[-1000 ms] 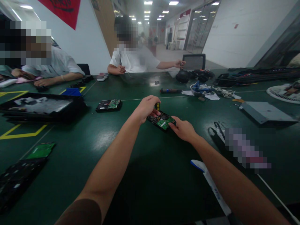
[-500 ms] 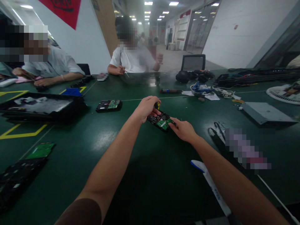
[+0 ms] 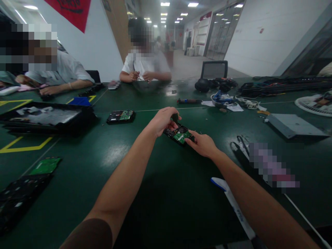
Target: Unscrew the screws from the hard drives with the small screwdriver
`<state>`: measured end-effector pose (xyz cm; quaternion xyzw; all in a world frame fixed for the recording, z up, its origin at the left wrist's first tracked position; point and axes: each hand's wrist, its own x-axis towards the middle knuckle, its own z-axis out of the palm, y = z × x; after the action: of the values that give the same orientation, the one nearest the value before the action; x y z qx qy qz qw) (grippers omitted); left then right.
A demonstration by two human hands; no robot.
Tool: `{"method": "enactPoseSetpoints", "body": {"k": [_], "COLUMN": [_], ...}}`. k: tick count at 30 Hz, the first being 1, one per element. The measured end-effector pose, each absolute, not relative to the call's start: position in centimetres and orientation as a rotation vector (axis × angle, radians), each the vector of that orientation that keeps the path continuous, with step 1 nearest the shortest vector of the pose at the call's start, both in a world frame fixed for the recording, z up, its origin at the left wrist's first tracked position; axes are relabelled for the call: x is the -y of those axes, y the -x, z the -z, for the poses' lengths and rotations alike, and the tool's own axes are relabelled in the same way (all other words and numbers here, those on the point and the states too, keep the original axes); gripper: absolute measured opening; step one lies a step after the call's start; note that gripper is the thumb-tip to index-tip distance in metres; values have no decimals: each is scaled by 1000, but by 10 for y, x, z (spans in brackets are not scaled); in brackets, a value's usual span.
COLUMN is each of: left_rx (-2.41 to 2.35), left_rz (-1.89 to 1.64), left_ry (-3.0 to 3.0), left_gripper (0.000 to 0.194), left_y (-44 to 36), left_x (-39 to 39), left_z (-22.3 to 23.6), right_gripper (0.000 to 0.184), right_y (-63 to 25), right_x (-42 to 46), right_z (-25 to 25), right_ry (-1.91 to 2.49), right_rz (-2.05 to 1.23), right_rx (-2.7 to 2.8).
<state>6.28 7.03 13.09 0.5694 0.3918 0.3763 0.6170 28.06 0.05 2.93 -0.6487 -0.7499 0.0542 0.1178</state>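
Observation:
A hard drive [image 3: 181, 137] with a green circuit board lies tilted on the dark green table, between my hands. My left hand [image 3: 164, 121] arches over its far left end. The fingers are curled round a short, dark handle [image 3: 175, 117], like a screwdriver's; its lower end is hidden. With thumb and fingers, my right hand [image 3: 203, 143] grips the drive's near right end. Another hard drive [image 3: 120, 117] rests farther left, its green board facing up.
Black trays [image 3: 46, 116] stand at the left, with a black part and a green board [image 3: 46, 166] nearer me. A grey metal box [image 3: 297, 124] sits right. A white-and-blue strip [image 3: 234, 200] lies by my right forearm. Two people work across the table; cables and a screwdriver-like tool [image 3: 189, 101] lie beyond.
The handle in my left fingers showed yellow and now looks dark, with the fingers slightly shifted. My right fingertips slid a little on the drive. The person opposite brought both hands together.

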Motion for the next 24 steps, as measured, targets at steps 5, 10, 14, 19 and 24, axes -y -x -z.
{"method": "enactPoseSetpoints", "body": {"k": [5, 10, 14, 19, 24], "left_rx": [-914, -910, -978, -1003, -911], "left_rz": [-846, -784, -828, -844, -744], "left_ry": [-1348, -1288, -1317, -1458, -1293], "left_gripper": [22, 25, 23, 24, 29], "left_y": [-63, -64, -64, -62, -63], "left_x": [-70, -70, -70, -70, -72], "left_z": [-130, -129, -130, -131, -128], "right_gripper": [66, 66, 67, 66, 67], "right_y": [-280, -279, -279, -279, -279], "right_x": [-1, 0, 1, 1, 1], "right_z": [-29, -32, -34, -34, -34], "right_ry": [1896, 1906, 1911, 1915, 1925], "right_rz": [-158, -164, -192, -203, -189], "right_rx": [2190, 2194, 2192, 2191, 2185]}}
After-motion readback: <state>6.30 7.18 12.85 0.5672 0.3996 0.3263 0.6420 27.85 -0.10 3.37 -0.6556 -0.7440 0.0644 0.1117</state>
